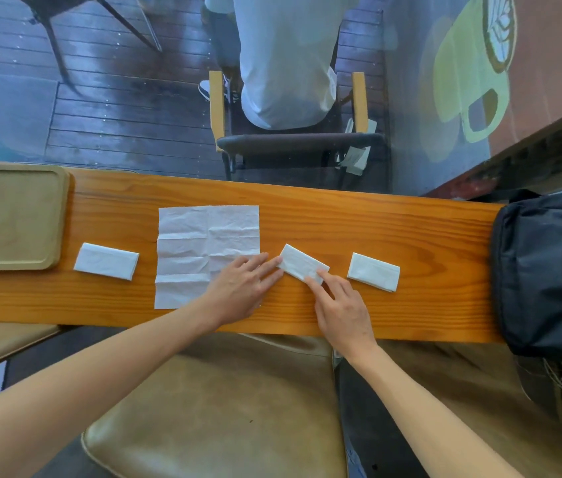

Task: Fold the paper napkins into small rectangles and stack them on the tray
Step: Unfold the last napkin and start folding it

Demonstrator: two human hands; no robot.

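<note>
An unfolded white napkin [203,250] lies flat in the middle of the wooden counter [393,236]. My left hand [243,288] rests on its lower right corner, fingers spread, fingertips touching a tilted folded napkin [302,262]. My right hand [339,305] presses a fingertip on that folded napkin's near right corner. Another folded napkin [105,261] lies left of the flat one, beside the tan tray [55,215]. A third folded napkin [373,271] lies further right. Nothing lies on the visible part of the tray.
A dark bag [548,267] sits on the counter's right end. Behind a glass pane, a person in light clothes sits on a chair [293,141]. A tan cushioned seat [224,415] is below the counter's near edge.
</note>
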